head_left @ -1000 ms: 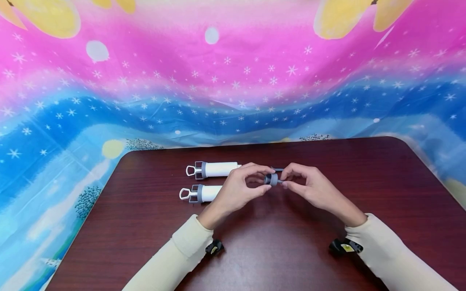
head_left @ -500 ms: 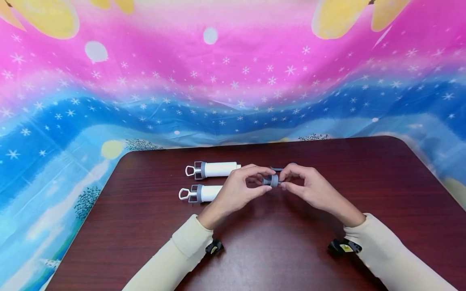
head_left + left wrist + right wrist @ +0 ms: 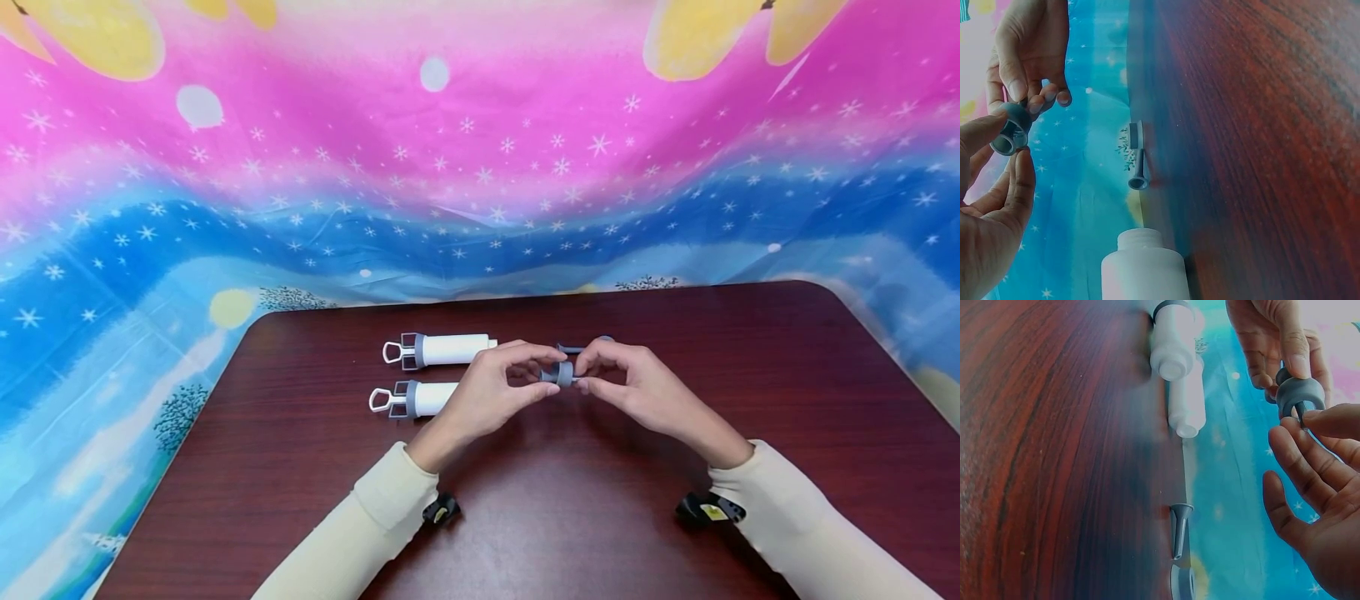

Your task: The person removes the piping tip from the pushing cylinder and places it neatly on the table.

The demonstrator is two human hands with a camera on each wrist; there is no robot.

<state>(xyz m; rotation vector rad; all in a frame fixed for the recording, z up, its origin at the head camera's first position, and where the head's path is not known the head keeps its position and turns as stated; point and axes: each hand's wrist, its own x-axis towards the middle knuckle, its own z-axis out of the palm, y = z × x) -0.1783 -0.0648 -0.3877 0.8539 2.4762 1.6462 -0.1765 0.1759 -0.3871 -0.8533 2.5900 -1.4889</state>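
Note:
A small grey ring [image 3: 564, 372] is held just above the dark wooden table [image 3: 570, 517], between both hands. My left hand [image 3: 553, 370] pinches it from the left with thumb and fingers. My right hand [image 3: 583, 372] pinches its right side, where a thin grey stub shows. In the left wrist view the grey ring [image 3: 1011, 128] sits between the left hand's fingertips, below the right hand [image 3: 1029, 56]. The right wrist view shows the grey ring [image 3: 1299, 394] between both hands. Two white tubes [image 3: 453, 348] [image 3: 423, 398] with grey collars lie left of the hands.
A grey cone nozzle [image 3: 570, 347] and another grey piece [image 3: 604, 340] lie on the table behind the right hand. A starry pink and blue cloth [image 3: 480, 167] hangs behind and around the table. Black wrist cameras [image 3: 441, 508] [image 3: 705, 507] sit under both sleeves.
Both hands and the grey ring have shifted very slightly away from me; the hold is the same. The tubes and nozzle have not moved.

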